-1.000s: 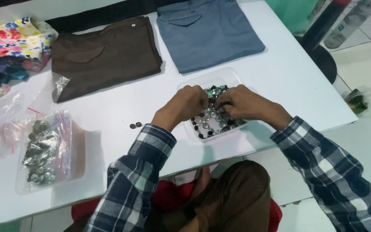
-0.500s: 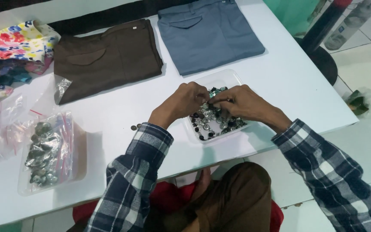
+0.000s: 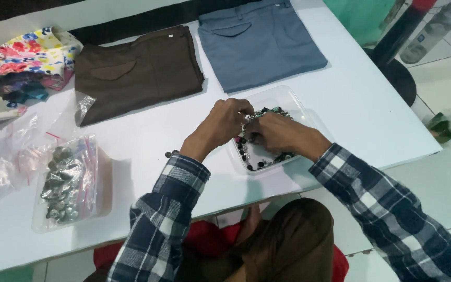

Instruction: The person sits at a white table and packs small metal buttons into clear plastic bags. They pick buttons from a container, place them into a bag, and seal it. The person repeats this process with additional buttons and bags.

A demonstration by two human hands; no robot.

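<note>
A person's left hand [image 3: 225, 121] and right hand [image 3: 275, 131] are meeting over a clear plastic tray [image 3: 293, 102] at the centre of the frame, fingers curled and pinching at the small dark and green buttons [image 3: 259, 164] heaped inside it; which piece each hand is gripping cannot be told, since the fingertips are hiding it. Both forearms, in a blue-and-white plaid shirt, are reaching in from the bottom of the frame. The tray is sitting on a white counter [image 3: 147, 136], near its front edge. Just left of the left wrist, two loose buttons [image 3: 171, 153] are lying on the bare surface. Above the tray, folded blue-grey trousers [image 3: 259, 42] are lying beside folded brown trousers [image 3: 137, 70]. At lower left, a zip bag of metal buttons [image 3: 61, 183] is resting in another shallow tray, with empty clear bags [image 3: 6, 156] beside it. Floral cloth [image 3: 22, 57] is bunching at upper left.
</note>
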